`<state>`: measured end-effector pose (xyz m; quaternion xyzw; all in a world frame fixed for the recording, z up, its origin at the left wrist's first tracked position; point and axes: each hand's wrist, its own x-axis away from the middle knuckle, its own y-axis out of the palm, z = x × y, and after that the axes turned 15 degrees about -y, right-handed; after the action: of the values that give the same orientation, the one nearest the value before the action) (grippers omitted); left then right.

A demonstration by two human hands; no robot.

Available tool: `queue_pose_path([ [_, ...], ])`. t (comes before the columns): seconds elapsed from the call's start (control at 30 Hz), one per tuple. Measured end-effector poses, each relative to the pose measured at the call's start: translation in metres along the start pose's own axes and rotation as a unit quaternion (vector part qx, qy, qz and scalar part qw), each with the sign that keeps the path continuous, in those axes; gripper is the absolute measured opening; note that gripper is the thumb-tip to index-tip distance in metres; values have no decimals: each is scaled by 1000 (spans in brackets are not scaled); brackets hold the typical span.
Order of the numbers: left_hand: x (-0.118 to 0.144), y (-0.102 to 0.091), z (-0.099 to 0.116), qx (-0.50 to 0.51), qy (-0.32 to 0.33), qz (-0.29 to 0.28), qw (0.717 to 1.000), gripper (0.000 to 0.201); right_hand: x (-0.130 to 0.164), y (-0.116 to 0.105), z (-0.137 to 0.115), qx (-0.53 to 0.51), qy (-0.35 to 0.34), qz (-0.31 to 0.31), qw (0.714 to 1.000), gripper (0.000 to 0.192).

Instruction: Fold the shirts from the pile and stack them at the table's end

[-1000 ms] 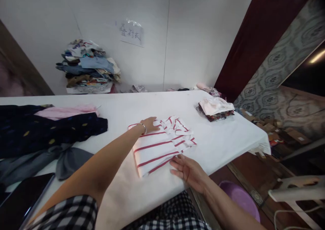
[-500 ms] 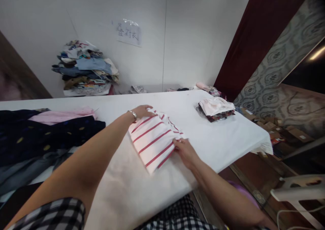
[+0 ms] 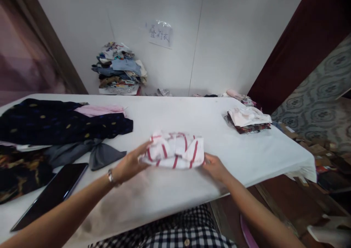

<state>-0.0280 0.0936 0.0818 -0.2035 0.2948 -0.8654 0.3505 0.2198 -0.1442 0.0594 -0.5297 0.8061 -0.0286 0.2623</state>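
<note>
A white shirt with red stripes [image 3: 175, 151], folded into a compact bundle with its collar side showing, is between my two hands over the middle of the table. My left hand [image 3: 134, 163], with a silver bracelet at the wrist, grips its left end; the fingertips are partly behind the cloth. At the lower right corner, my right hand [image 3: 215, 166] pinches the fabric between thumb and fingers. The shirt is slightly blurred, and I cannot tell whether it rests on the table or is just above it.
The white-covered table [image 3: 175, 113] carries a dark patterned garment [image 3: 63, 122], pink cloth [image 3: 101, 110], grey cloth [image 3: 104, 155] and a black tablet-like device [image 3: 52, 191] on the left. Folded clothes [image 3: 248, 118] sit at right. A tall clothes pile [image 3: 120, 69] stands behind, below a paper sign [image 3: 161, 34].
The striped shirt has turned from a slanted, flat position to lie squarely across in front of me, its collar side now showing. Both hands moved to its ends. My view shifted left.
</note>
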Motion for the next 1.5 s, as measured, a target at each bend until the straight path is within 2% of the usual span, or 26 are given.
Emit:
queue_pose_path([
  [0.1, 33, 22, -35, -35, -3, -36, 999, 72, 34, 11, 6, 64, -54, -80, 993, 24],
  [0.2, 44, 22, -40, -4, -44, -37, 998, 86, 41, 11, -1, 44, -27, -72, 996, 31],
  [0.27, 41, 20, -37, 43, -79, -22, 996, 86, 39, 7, -6, -35, 42, -43, 998, 41],
  [0.37, 28, 23, -30, 107, -122, 9, 987, 77, 31, 0, -4, -138, 144, 40, 979, 54],
  [0.5, 4, 30, -16, 124, -182, 15, 975, 64, 12, 1, 9, -117, 236, 162, 951, 58],
  [0.57, -5, 31, -5, 139, -207, 21, 968, 58, -1, 8, 11, -105, 233, 186, 949, 58],
  [0.63, -9, 32, 6, 170, -206, 39, 963, 54, -14, 17, 9, -120, 181, 182, 959, 56],
  [0.73, -6, 33, 10, 257, -132, 75, 954, 51, -24, 29, 3, -173, 117, 173, 963, 68],
  [0.8, -2, 35, 3, 302, -97, 75, 945, 54, -25, 33, 4, -191, 132, 160, 959, 73],
  [0.83, 0, 35, -3, 309, -111, 65, 942, 57, -24, 33, 6, -186, 153, 152, 959, 72],
  [0.93, 0, 36, -19, 305, -219, 23, 926, 68, -19, 31, 19, -124, 202, 161, 958, 75],
  [1.0, -1, 36, -25, 301, -258, 10, 918, 73, -16, 29, 27, -67, 194, 177, 963, 80],
  [1.07, -3, 37, -26, 304, -243, 7, 921, 70, -14, 30, 33, -13, 166, 168, 972, 79],
  [1.17, -4, 41, -26, 286, -165, 19, 944, 58, -11, 33, 34, 18, 134, 132, 982, 69],
  [1.23, -5, 44, -27, 236, -130, 41, 962, 55, -9, 36, 32, 52, 129, 103, 985, 64],
  [1.3, -6, 46, -29, 174, -136, 50, 974, 54, -5, 37, 31, 136, 112, 68, 982, 58],
  [1.4, -4, 47, -28, 114, -150, 55, 981, 53, 2, 38, 29, 283, 65, 20, 957, 53],
  [1.5, 3, 46, -24, 28, -137, 108, 984, 54, 8, 39, 28, 385, 49, -6, 922, 51],
])
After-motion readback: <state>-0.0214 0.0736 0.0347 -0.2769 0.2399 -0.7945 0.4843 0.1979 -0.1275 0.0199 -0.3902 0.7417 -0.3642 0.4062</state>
